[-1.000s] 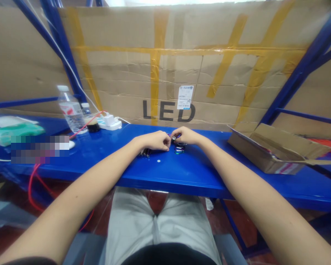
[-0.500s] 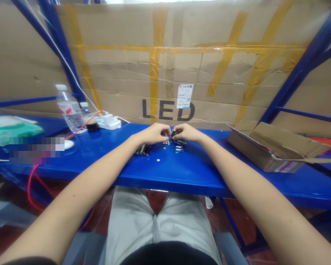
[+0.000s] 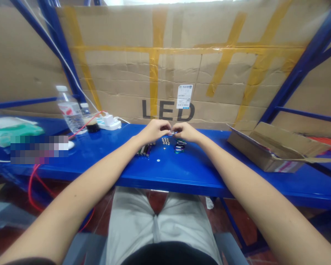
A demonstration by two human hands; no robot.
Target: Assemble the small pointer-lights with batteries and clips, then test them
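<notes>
My left hand and my right hand meet above the far part of the blue table, fingers curled in and fingertips nearly touching. Between the fingertips shows a small shiny piece, mostly hidden. Both hands seem pinched on it, though its kind is unclear. Just below lie several small round metal parts in rows, with a single one nearer me. Coloured carabiners lie under my right hand. Beneath my left wrist, slim dark, green and silver cylinders lie side by side.
An open cardboard box stands to the right. At left are a water bottle, a smaller bottle with dark liquid, a white power strip and a green packet. A large cardboard sheet stands behind the table.
The upright green cylinder at my right fingertips no longer shows; a small shiny piece appears between both hands. My hands have lifted slightly and drawn together, uncovering the rows of metal parts.
</notes>
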